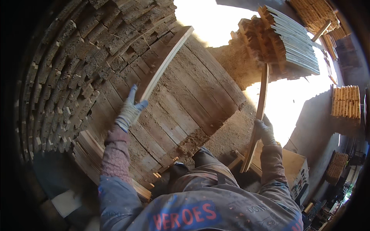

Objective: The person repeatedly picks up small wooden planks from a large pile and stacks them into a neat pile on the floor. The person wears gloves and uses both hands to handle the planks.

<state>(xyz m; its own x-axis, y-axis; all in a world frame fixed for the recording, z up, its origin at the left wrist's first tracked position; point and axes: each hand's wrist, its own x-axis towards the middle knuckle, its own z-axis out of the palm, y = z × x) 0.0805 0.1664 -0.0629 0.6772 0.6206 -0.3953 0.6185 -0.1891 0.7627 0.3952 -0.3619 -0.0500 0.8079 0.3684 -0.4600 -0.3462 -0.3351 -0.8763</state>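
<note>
My left hand [130, 111], in a light glove with bluish fingertips, is at the near end of a long wooden board [166, 61]. Its thumb and fingers lie on either side of that end. The board slants away over a dusty plank platform [181, 104]. On the right, my right hand [264, 131], in a greyish glove, is closed around a second narrow board [262, 92]. This board stretches from beside my legs toward a far lumber stack, held apart from the platform. The undersides of both boards are hidden.
Rough boards in a tall stack [73, 65] fill the left side. A stack of pale-edged lumber [293, 42] stands at the far right, and a smaller stack [346, 102] at the right edge. A box-like cabinet [295, 165] sits by my right forearm. Sawdust covers the platform.
</note>
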